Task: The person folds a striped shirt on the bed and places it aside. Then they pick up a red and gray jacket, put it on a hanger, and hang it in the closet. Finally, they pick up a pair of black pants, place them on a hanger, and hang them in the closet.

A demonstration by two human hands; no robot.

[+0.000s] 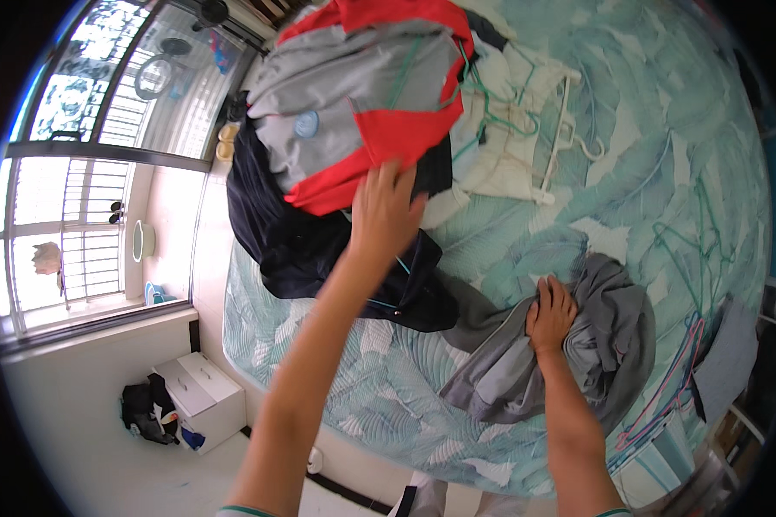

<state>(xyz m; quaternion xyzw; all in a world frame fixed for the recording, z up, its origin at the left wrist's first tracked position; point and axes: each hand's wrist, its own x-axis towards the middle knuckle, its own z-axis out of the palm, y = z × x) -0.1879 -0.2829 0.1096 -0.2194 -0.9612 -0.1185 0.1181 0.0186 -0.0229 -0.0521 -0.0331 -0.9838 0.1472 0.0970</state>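
Note:
My left hand [386, 210], slightly blurred, is over the lower edge of a red and grey garment [407, 136], its thumb and fingers apart. Under that garment lies a dark navy garment [297, 252] with light blue trim. My right hand [551, 316] rests on a crumpled grey garment [614, 323] nearer to me, and whether its fingers pinch the cloth is unclear. One grey sleeve [472, 320] runs leftward to the navy cloth. Beyond, white garments [504, 142] lie with green wire hangers [491, 116] and a white hanger [559, 139] on top.
All this lies on a bed with a leaf-patterned cover [640, 161]. More green hangers [698, 245] and pink and blue hangers [666, 394] are at the right, near a folded grey cloth [727, 362]. A white bedside cabinet [207, 400] and sliding window [97, 155] stand left.

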